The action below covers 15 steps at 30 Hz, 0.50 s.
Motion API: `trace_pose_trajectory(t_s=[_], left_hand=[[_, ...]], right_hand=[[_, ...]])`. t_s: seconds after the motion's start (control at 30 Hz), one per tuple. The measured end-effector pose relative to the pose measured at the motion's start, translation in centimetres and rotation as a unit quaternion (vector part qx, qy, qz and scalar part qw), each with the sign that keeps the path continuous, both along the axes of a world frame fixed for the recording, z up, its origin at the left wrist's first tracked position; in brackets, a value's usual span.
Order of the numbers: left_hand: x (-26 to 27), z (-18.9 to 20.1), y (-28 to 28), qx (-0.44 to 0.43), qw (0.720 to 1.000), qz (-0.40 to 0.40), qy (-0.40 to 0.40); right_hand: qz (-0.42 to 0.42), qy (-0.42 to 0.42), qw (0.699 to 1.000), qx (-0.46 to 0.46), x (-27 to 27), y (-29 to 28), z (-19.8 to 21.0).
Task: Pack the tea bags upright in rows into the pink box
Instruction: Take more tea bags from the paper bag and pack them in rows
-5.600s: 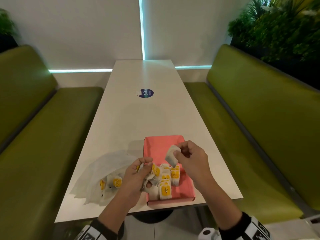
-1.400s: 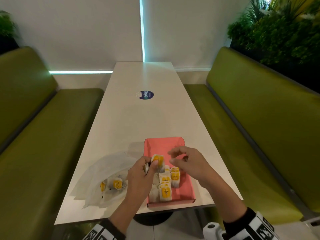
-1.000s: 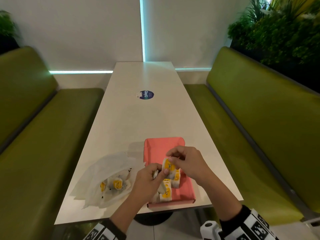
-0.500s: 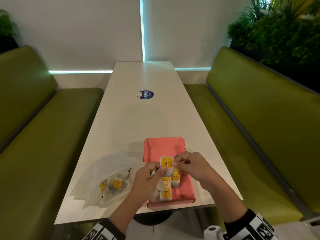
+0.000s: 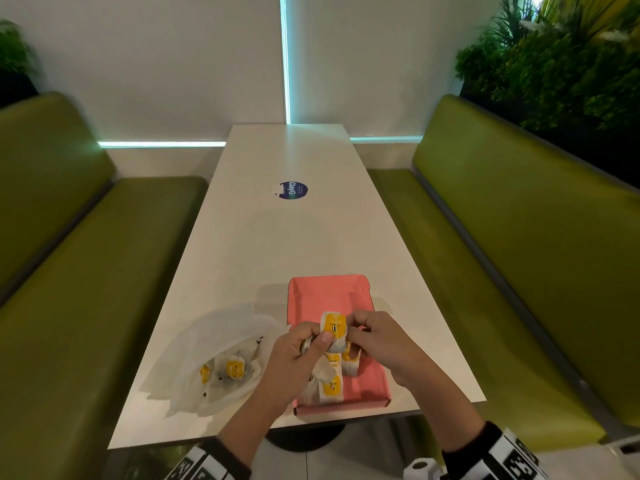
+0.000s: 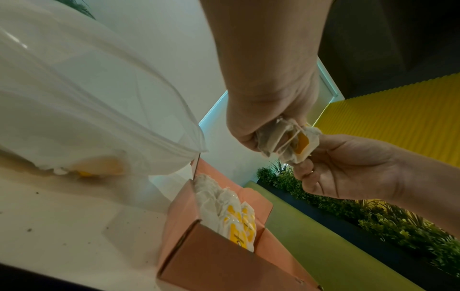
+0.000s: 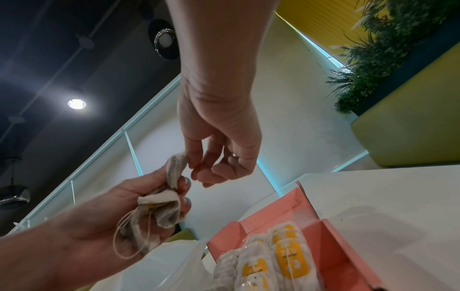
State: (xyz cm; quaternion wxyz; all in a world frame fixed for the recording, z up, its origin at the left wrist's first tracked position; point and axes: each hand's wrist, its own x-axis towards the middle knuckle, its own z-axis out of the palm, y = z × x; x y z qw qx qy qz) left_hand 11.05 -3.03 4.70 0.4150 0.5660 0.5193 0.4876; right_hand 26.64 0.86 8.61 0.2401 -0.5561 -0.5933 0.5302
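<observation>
The pink box [image 5: 329, 292] lies open near the table's front edge, with several white tea bags with yellow tags [image 5: 330, 388] standing in its near half. Just above them my left hand [image 5: 320, 339] grips a small bunch of tea bags [image 7: 159, 210], strings dangling. One tea bag [image 5: 333, 329] sticks up from the bunch, yellow tag towards me. My right hand [image 5: 349, 327] pinches its right edge, thumb and forefinger on the paper [image 7: 178, 163]. In the left wrist view the bunch [image 6: 286, 141] sits between both hands over the box [image 6: 189, 256].
A clear plastic bag [image 5: 221, 358] holding more tea bags lies on the white table [image 5: 284, 244] left of the box. A round blue sticker [image 5: 293, 190] is further up. Green benches [image 5: 519, 237] flank the table; plants stand behind the right one.
My right hand came in from the right and took hold of the tea bag that the left hand holds up. Both hands stay over the box's middle.
</observation>
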Motion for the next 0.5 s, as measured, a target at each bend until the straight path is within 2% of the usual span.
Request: trace_pose_trajectory(t_s=[0.37,0.5], left_hand=[[-0.2,0.0,0.0,0.043,0.999,0.012,-0.006],[0.0,0.0,-0.1,0.044,0.999,0.003,-0.020]], right_hand=[[0.109,-0.070,0.991,-0.022,0.9,0.0,1.5],[0.129,-0.053,0.989,-0.039,0.6,-0.2,1.3]])
